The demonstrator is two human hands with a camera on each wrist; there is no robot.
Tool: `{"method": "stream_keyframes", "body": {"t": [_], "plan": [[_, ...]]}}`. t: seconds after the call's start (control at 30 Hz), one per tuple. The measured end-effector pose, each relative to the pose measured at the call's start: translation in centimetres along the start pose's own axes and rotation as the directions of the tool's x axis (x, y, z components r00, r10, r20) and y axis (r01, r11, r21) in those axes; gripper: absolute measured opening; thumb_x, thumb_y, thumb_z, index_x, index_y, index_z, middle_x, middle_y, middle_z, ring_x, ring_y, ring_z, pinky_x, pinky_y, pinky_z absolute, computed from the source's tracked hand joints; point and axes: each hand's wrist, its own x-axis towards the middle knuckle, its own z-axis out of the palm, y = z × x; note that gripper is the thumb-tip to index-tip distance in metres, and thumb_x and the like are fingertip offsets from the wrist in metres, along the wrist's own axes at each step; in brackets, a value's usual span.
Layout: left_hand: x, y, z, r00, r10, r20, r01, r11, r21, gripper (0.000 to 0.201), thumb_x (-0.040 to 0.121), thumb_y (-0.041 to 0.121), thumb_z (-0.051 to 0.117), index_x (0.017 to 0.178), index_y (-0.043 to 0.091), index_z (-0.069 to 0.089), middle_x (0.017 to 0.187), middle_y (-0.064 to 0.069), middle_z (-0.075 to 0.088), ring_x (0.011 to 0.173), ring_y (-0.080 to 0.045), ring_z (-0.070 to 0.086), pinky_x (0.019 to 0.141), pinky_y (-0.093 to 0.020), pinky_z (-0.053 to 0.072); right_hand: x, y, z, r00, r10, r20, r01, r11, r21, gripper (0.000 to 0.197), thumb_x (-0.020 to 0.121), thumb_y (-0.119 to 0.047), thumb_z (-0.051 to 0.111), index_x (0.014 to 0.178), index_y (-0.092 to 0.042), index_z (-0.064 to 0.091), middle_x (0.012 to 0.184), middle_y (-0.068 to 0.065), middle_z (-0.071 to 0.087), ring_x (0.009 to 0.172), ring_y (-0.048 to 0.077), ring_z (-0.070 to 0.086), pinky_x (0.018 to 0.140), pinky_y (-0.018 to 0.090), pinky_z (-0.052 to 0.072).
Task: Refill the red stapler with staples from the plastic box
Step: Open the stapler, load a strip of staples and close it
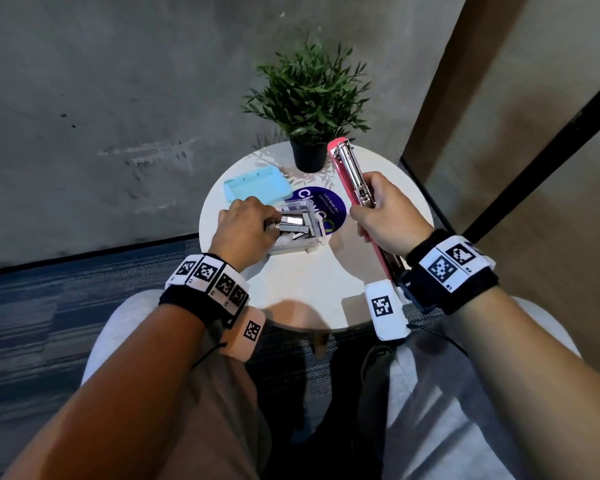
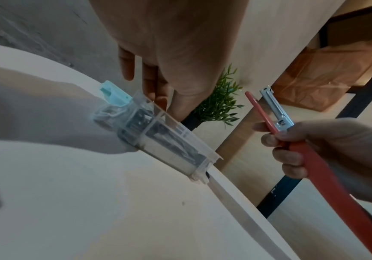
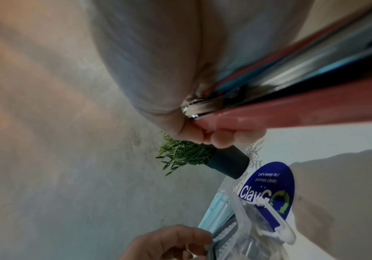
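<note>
Left hand [image 2: 169,44] fingers reach into clear staple box [image 2: 158,137]; right hand [image 2: 327,149] holds red stapler [image 2: 327,176].

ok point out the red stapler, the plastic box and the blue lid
red stapler [image 1: 344,174]: head view, on its red cover above the right hand.
plastic box [image 2: 169,140]: left wrist view, on its clear side wall.
blue lid [image 1: 257,187]: head view, on its flat middle.

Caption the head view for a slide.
Left hand picks staples from the plastic box; right hand holds the opened red stapler.
</note>
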Motion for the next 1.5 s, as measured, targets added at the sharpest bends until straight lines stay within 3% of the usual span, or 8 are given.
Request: {"method": "stream_keyframes", "body": {"t": [0.17, 0.37, 0.53, 0.77, 0.97, 1.13, 1.27, 1.5], "plan": [[-0.11, 0.71, 0.17, 1.000, -0.014, 0.005, 0.014, 0.992, 0.129, 0.028, 0.084, 0.051, 0.064, 0.093, 0.025, 0.068, 0.088, -0.002, 0.049, 0.097, -0.030, 0.052, 0.076, -0.038, 0.030, -0.01, 0.07, 0.32, 1.000, -0.018, 0.013, 0.018, 1.000, -0.023, 0.037, 0.092, -0.010, 0.055, 0.127, -0.018, 0.047, 0.076, -0.007, 0.059, 0.060, 0.016, 0.058, 0.057, 0.029, 0.045], [-0.49, 0.90, 0.02, 0.999, -0.047, 0.002, 0.047, 0.999, 0.009, 0.041, 0.085, 0.034, 0.069, 0.124, 0.022, 0.063, 0.109, -0.012, 0.062, 0.105, -0.034, 0.056, 0.090, -0.042, 0.041, -0.03, 0.01, 0.63, 0.999, -0.018, 0.048, 0.021, 0.998, -0.060, 0.040, 0.092, -0.012, 0.057, 0.130, -0.017, 0.045, 0.083, -0.005, 0.061, 0.062, 0.018, 0.059, 0.060, 0.031, 0.046], [-0.52, 0.45, -0.42, 0.998, -0.063, 0.007, 0.063, 0.985, -0.162, 0.042, 0.090, 0.012, 0.060, 0.130, 0.022, 0.059, 0.118, -0.012, 0.059, 0.104, -0.030, 0.061, 0.094, -0.041, 0.047, -0.17, -0.13, 0.57, 0.998, -0.012, 0.059, 0.017, 0.997, -0.077, 0.042, 0.093, -0.015, 0.057, 0.133, -0.020, 0.044, 0.096, -0.001, 0.064, 0.065, 0.013, 0.059, 0.059, 0.026, 0.044], [-0.30, 0.53, -0.29, 0.996, -0.086, -0.012, 0.081, 0.974, -0.210, 0.056, 0.085, 0.001, 0.055, 0.139, 0.019, 0.053, 0.123, -0.011, 0.064, 0.108, -0.029, 0.062, 0.098, -0.038, 0.046, -0.16, -0.15, 0.56, 0.997, 0.006, 0.073, 0.001, 0.996, -0.092, 0.041, 0.094, -0.018, 0.057, 0.133, -0.021, 0.043, 0.104, 0.002, 0.067, 0.067, 0.013, 0.060, 0.059, 0.025, 0.044], [-0.15, 0.46, -0.04, 0.996, -0.064, -0.054, 0.053, 0.982, -0.179, 0.044, 0.091, 0.009, 0.053, 0.134, 0.018, 0.056, 0.111, -0.008, 0.072, 0.102, -0.032, 0.065, 0.095, -0.040, 0.048, -0.19, -0.14, 0.31, 0.997, 0.010, 0.071, -0.003, 0.994, -0.107, 0.042, 0.094, -0.018, 0.057, 0.134, -0.020, 0.043, 0.103, 0.002, 0.066, 0.066, 0.013, 0.060, 0.059, 0.024, 0.043], [-0.42, 0.83, 0.24, 1.000, -0.027, 0.009, 0.026, 0.999, 0.021, 0.042, 0.095, 0.020, 0.049, 0.137, 0.018, 0.052, 0.112, -0.014, 0.070, 0.108, -0.035, 0.059, 0.095, -0.044, 0.036, -0.20, -0.12, 0.26, 0.997, 0.007, 0.071, 0.001, 0.994, -0.112, 0.042, 0.094, -0.018, 0.057, 0.134, -0.021, 0.043, 0.098, -0.001, 0.065, 0.065, 0.013, 0.059, 0.058, 0.024, 0.043], [-0.17, 0.69, 0.25, 0.997, -0.080, 0.003, 0.080, 0.992, -0.098, 0.043, 0.091, 0.017, 0.048, 0.133, 0.020, 0.057, 0.103, -0.008, 0.072, 0.105, -0.032, 0.059, 0.095, -0.043, 0.036, -0.14, -0.01, 0.18, 0.997, 0.012, 0.075, -0.004, 0.994, -0.111, 0.043, 0.094, -0.018, 0.057, 0.134, -0.020, 0.043, 0.097, -0.002, 0.064, 0.066, 0.012, 0.059, 0.058, 0.023, 0.043], [-0.30, 0.69, -0.06, 0.995, -0.058, -0.086, 0.045, 0.989, -0.144, 0.022, 0.088, 0.015, 0.052, 0.106, 0.018, 0.065, 0.100, -0.006, 0.072, 0.097, -0.031, 0.062, 0.093, -0.042, 0.043, 0.15, 0.08, 0.08, 0.998, 0.005, 0.068, 0.003, 0.993, -0.115, 0.044, 0.093, -0.017, 0.058, 0.134, -0.018, 0.043, 0.099, 0.002, 0.066, 0.065, 0.012, 0.059, 0.055, 0.022, 0.042]]}}
